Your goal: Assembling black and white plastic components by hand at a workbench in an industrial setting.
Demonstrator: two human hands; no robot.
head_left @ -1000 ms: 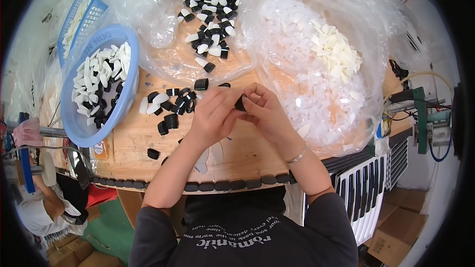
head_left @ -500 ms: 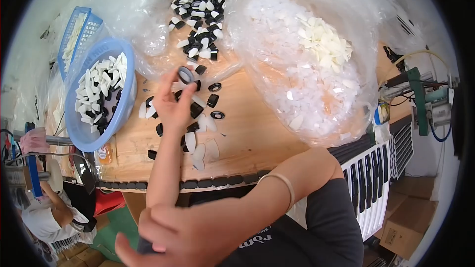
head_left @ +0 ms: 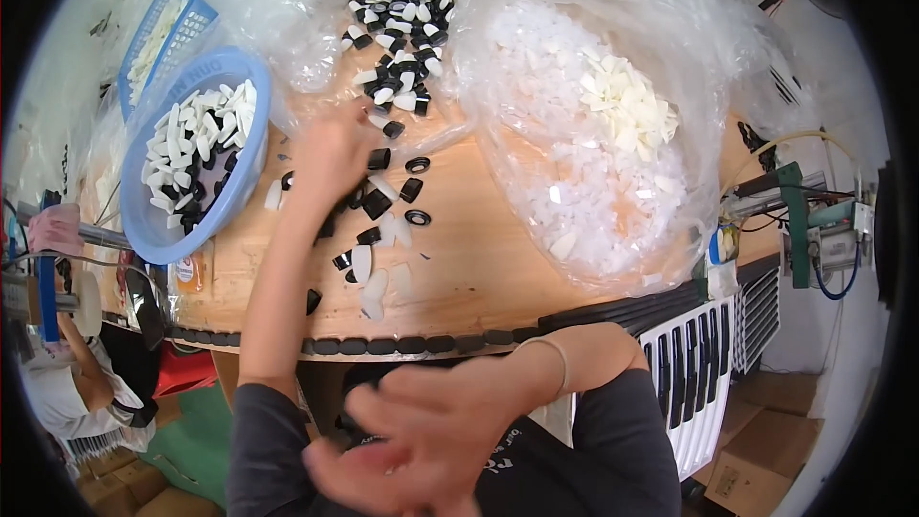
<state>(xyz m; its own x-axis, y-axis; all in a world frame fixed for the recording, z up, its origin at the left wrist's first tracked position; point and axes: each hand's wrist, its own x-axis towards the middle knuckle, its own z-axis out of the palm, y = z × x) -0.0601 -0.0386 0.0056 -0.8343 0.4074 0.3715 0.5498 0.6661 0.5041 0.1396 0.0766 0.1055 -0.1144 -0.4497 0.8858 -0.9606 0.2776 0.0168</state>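
My left hand (head_left: 330, 155) is over the table with its fingers curled inward, beside a black-and-white piece (head_left: 386, 124) below the pile. Its fingertips are mostly hidden, and whatever they hold does not show. My right hand (head_left: 412, 440) is low in front of my body, blurred, fingers spread and apparently holding nothing. Right of my left hand lie loose black rings (head_left: 417, 165), a short black cylinder (head_left: 379, 159) and flat white oval pieces (head_left: 361, 263). A pile of black pieces with white tabs (head_left: 407, 14) lies farther back.
A blue basin (head_left: 153, 247) of white and black pieces stands left, with a blue basket (head_left: 176, 33) behind. Clear plastic sheeting (head_left: 488, 148) under white pieces covers the right. Black pads (head_left: 383, 346) line the table's front edge. A co-worker's arm (head_left: 84, 364) shows lower left.
My left hand has turned over and moved slightly left; the ring it held is out of sight. My right hand has shifted to the right. The whole view has moved a little.
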